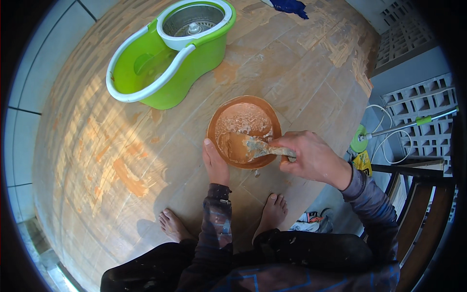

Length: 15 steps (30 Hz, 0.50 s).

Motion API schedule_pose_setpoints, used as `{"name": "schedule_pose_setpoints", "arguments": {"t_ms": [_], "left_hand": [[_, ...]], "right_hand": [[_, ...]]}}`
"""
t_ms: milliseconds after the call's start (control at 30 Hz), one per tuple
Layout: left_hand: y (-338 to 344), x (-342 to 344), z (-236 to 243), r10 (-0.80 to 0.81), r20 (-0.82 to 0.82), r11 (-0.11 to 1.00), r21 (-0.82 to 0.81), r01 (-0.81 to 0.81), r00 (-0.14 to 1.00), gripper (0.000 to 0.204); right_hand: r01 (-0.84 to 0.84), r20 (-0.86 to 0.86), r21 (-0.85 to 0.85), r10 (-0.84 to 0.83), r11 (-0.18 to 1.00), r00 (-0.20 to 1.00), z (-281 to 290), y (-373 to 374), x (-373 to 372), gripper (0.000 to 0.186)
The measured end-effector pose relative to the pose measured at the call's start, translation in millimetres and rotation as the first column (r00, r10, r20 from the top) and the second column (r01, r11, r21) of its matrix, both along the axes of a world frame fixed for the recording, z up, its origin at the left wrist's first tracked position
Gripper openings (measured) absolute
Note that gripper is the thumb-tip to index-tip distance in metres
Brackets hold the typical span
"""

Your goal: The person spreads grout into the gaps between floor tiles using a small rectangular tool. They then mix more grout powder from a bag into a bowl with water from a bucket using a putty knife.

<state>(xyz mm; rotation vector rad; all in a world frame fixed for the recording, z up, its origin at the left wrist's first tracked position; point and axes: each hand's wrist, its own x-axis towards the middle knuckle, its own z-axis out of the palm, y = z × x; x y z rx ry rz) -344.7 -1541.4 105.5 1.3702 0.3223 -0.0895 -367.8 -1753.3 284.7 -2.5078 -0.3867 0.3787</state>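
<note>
A round orange-brown bowl (pixel 213 130) rests on the wood-look tiled floor in front of my feet. Wet, lumpy orange-brown mix (pixel 245 117) lies inside it. My left hand (pixel 216 164) holds the bowl's near left side, its fingers partly hidden against the wall. Gripped by the handle in my right hand (pixel 311 158) is a putty knife (pixel 255 147) crusted with pale, dried material. Its wide end is coated brown and dips into the mix, tilted across the bowl's near half.
A green and white mop bucket (pixel 199 63) with a metal spin basket stands at the far left. Orange smears (pixel 129 177) mark the floor. On the right are a mop (pixel 413 124), a yellow bag (pixel 362 163) and a dark slatted frame (pixel 418 209). Blue cloth (pixel 290 7) lies at the far edge.
</note>
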Motion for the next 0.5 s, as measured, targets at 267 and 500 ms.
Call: {"name": "schedule_pose_setpoints", "arguments": {"t_ms": [267,500], "left_hand": [[-14.0,-4.2,9.4,-0.041,0.01,0.999,-0.024,0.041,0.999,0.059],[-26.6,-0.4,18.0,0.013,-0.02,1.0,0.019,-0.012,1.0,0.06]], "right_hand": [[0.16,0.109,-0.054,-0.153,0.986,0.982,9.4,-0.7,-3.3,0.032],[0.1,-0.073,-0.301,-0.127,0.948,0.989,10.5,-27.5,-26.9,0.031]]}}
